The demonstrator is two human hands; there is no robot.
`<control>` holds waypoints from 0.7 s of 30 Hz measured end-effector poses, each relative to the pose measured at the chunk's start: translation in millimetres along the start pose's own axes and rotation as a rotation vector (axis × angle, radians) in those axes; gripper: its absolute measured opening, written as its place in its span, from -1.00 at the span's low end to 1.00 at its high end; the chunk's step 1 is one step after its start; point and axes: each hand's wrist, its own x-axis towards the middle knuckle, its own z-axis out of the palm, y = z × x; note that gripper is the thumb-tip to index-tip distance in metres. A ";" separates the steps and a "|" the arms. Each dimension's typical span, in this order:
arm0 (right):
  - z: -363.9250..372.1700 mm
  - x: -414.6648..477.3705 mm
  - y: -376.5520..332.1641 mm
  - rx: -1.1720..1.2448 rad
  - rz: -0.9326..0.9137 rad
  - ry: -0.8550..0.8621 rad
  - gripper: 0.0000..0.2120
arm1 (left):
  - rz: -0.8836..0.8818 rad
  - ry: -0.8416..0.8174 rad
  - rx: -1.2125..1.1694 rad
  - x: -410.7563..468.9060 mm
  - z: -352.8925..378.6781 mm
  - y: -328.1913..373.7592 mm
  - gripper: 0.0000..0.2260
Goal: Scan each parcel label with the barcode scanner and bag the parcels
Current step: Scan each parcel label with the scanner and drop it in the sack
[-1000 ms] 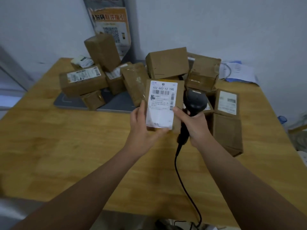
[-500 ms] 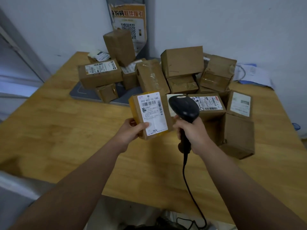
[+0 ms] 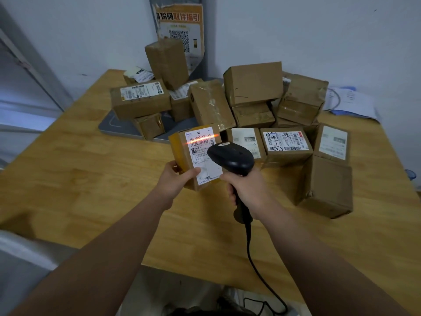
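Note:
My left hand (image 3: 176, 181) grips a small brown parcel (image 3: 182, 153) by its lower edge, above the wooden table (image 3: 91, 179). Its white label (image 3: 201, 153) faces me. My right hand (image 3: 247, 190) is closed on the handle of a black barcode scanner (image 3: 231, 159), whose head sits just right of the label and covers its right edge. An orange-red scan line glows across the barcode near the label's top. The scanner's black cable (image 3: 257, 265) trails down over the table's near edge.
Several brown cardboard parcels (image 3: 252, 85) are piled at the back of the table, some on a grey scale platform (image 3: 111, 124). Labelled parcels (image 3: 286, 142) lie right of the scanner. Papers (image 3: 348, 101) lie at the far right; a QR poster (image 3: 180, 30) hangs on the wall.
My left hand has lowered and tilted the parcel leftward. The scanner head has swung up beside the label, and a scan line now lights the barcode.

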 end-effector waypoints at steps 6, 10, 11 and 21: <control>0.1 -0.6 0.9 0.008 0.006 -0.021 -0.70 | -0.002 0.025 -0.005 1.7 -0.4 -1.1 -0.24; -1.2 -1.4 0.1 0.005 0.013 -0.042 -0.71 | -0.007 0.023 0.004 2.2 0.6 -0.9 -0.22; -1.6 -1.5 0.0 0.007 0.014 -0.043 -0.71 | -0.006 0.023 0.005 2.1 1.0 -1.0 -0.21; 0.3 -1.3 2.4 0.060 -0.016 -0.058 -0.73 | 0.011 0.035 0.013 -12.7 -6.8 0.9 -0.22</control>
